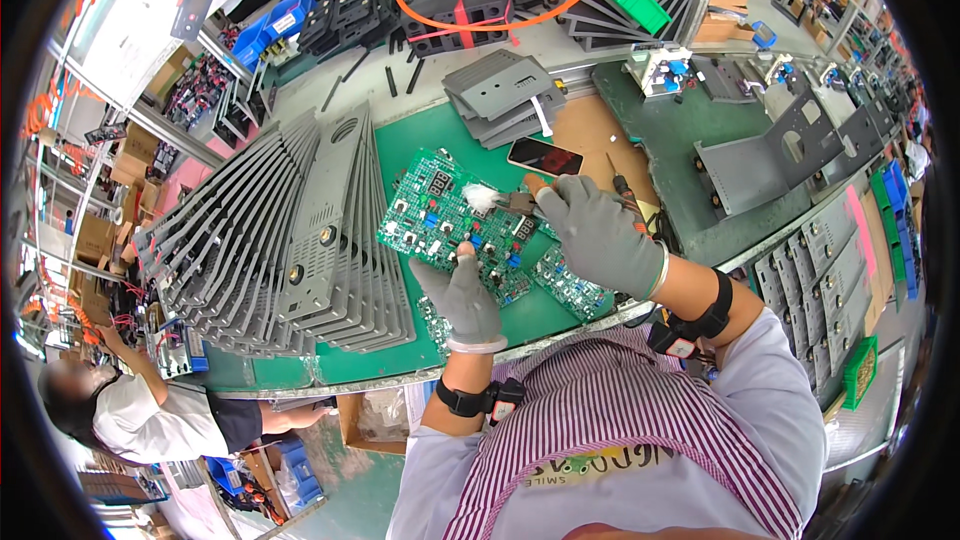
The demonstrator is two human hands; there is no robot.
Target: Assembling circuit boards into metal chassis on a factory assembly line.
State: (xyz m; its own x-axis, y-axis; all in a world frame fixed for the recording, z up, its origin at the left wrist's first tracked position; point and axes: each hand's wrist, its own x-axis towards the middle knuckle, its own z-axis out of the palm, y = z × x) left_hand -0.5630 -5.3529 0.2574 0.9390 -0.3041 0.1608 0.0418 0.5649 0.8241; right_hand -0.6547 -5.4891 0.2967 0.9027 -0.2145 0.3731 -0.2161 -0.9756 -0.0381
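Head view: gloved left hand [460, 302] clamped on the green circuit board [405, 225] over the bench [412, 140], right hand [590, 225] closed around a dark tool [518, 204] above it! If the left grip slackens, the board could swivel, letting the tool scrape small components [439, 183].

Matt grey cloth gloves [590, 215] cover the left hand [463, 305] and right hand [610, 245]. The circuit board [408, 223] looks glossy, rough with plastic parts (a fluffy white clump [480, 197] softens one patch). The counter [350, 365] has a smooth green top and a metal near edge; toward its left edge, panels [325, 195] look like matt metal. The phone [545, 157] is glossy.
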